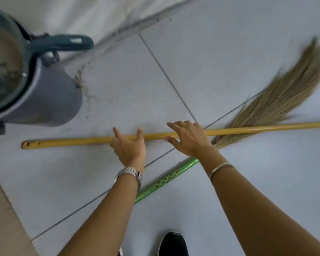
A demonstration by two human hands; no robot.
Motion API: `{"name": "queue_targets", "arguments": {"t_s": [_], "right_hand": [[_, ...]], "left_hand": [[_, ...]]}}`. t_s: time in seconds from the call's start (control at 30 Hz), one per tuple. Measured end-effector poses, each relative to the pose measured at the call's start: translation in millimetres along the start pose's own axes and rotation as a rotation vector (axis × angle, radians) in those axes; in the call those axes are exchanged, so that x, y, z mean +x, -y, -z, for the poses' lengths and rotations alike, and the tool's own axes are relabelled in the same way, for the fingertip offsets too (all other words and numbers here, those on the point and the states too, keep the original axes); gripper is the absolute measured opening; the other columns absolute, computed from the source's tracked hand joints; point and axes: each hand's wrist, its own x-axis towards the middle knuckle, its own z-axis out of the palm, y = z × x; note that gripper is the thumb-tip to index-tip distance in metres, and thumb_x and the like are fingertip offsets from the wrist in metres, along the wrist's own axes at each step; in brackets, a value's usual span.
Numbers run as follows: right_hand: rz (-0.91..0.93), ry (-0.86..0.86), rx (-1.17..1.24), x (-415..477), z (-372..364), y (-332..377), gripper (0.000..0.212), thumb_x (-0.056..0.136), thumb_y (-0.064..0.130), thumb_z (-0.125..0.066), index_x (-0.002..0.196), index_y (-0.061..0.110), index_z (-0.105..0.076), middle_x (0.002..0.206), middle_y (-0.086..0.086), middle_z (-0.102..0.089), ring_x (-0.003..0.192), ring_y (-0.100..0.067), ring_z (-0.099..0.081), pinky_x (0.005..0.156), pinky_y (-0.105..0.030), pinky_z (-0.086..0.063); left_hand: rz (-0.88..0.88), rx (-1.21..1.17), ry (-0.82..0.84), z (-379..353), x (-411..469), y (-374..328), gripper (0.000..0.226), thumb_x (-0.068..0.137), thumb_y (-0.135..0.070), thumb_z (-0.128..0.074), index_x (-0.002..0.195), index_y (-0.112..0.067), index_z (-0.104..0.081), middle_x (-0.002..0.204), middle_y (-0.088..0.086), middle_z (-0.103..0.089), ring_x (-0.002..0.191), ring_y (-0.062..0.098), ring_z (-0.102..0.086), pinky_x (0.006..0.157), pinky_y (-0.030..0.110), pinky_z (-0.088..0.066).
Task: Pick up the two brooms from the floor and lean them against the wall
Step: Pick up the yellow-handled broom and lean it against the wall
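Two brooms lie crossed on the grey tiled floor. A long yellow broom handle [67, 141] runs left to right and leaves the frame at the right. A grass broom has a green patterned handle [164, 180] low in the middle and straw bristles [284, 89] fanning up to the right. My left hand [129, 146] hovers open over the yellow handle, fingers spread. My right hand [188, 139] is also open, fingers reaching across the same handle just left of where the brooms cross. Neither hand grips anything.
A grey bin [44, 97] with a dark teal dustpan [63, 43] resting on it stands at the left. The wall base [137, 24] runs diagonally across the top. My black shoe [174, 244] is at the bottom edge.
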Motion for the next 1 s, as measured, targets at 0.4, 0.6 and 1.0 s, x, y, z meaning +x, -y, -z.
{"name": "queue_targets", "arguments": {"t_s": [0.4,0.6,1.0], "right_hand": [[-0.061,0.053,0.041,29.1,-30.5,1.2,0.047,0.092,0.05,-0.041,0.126,0.019,-0.052,0.118,-0.012,-0.055,0.106,-0.03,-0.052,0.084,-0.041,-0.041],[-0.115,0.129,0.161,1.9,12.5,9.2,0.04,0.085,0.053,-0.052,0.105,0.02,-0.064,0.099,-0.004,-0.056,0.085,-0.022,-0.051,0.067,-0.034,-0.036],[-0.155,0.133,0.433,-98.3,256.6,16.2,0.031,0.071,0.059,-0.065,0.087,0.032,-0.069,0.089,0.009,-0.067,0.089,-0.014,-0.059,0.067,-0.028,-0.04]], "left_hand": [[0.593,-0.936,0.255,-11.9,37.8,14.6,0.044,0.092,-0.024,-0.056,0.13,-0.004,-0.047,0.132,0.018,-0.053,0.118,0.029,-0.053,0.087,0.044,-0.047],[0.588,-1.11,0.022,12.4,-22.6,3.1,0.044,0.091,-0.014,-0.058,0.131,-0.007,-0.043,0.127,0.019,-0.054,0.107,0.029,-0.058,0.079,0.045,-0.055],[0.176,-1.211,0.068,147.7,-175.1,-152.6,0.038,0.088,-0.015,-0.062,0.118,-0.029,-0.043,0.11,0.007,-0.062,0.102,0.025,-0.064,0.065,0.036,-0.058]]}}
